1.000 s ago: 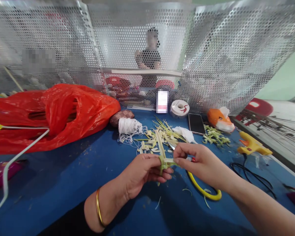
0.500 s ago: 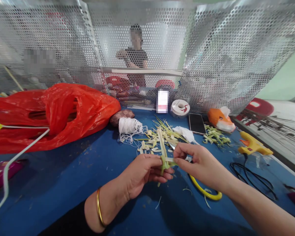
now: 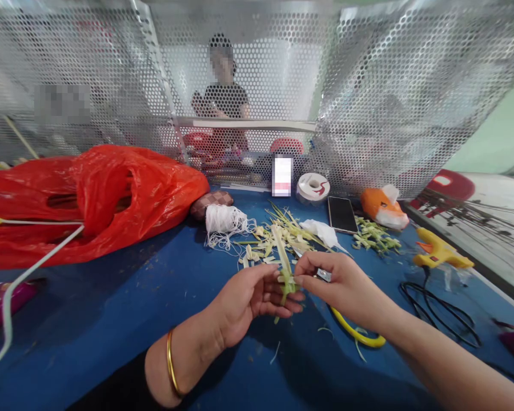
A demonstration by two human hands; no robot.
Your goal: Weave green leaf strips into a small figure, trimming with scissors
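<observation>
My left hand [image 3: 251, 297], with a gold bangle on its wrist, holds a woven piece of pale green leaf strips [image 3: 288, 279] on its curled fingers. One long strip sticks up from the piece. At its right side, my right hand [image 3: 336, 279] pinches the woven piece between thumb and index finger. Behind both hands lies a heap of cut yellow-green strips [image 3: 278, 231]. A yellow looped handle [image 3: 360, 338] shows below my right hand, which partly hides the tool it belongs to.
White string [image 3: 225, 220] and a red plastic bag [image 3: 145, 194] lie left. Behind are a ribbon spool [image 3: 313, 187] and a dark phone [image 3: 342, 214]. A yellow glue gun [image 3: 441, 249] with black cord is right. A person [image 3: 226, 85] is beyond the perforated screen.
My right hand has moved slightly left, closer to the woven piece, and the strip stretched between the hands now shows much shorter. The person behind the screen has shifted left.
</observation>
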